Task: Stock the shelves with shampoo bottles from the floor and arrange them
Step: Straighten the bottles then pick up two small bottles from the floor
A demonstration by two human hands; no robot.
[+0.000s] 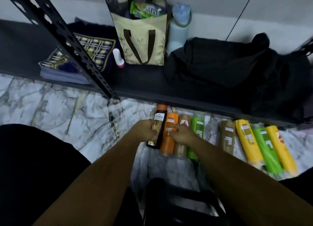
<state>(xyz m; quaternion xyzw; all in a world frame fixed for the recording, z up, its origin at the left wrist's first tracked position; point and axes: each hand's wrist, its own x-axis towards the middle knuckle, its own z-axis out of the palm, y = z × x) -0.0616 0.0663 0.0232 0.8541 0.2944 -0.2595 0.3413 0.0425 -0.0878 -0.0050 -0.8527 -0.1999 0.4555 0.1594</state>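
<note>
Dark bottle (158,124), held in the curled grip of the left hand (149,131), should lift clear of the orange bottle (169,141) just right of that grip, where the right hand (183,134) rests, whether spread or curled I cannot tell.

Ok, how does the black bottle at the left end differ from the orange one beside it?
The black bottle is dark with an orange cap and a white label; the orange bottle is orange with small stickers. The left hand grips the black bottle; the right hand touches the orange bottle. Both lie side by side on the floor.
</note>
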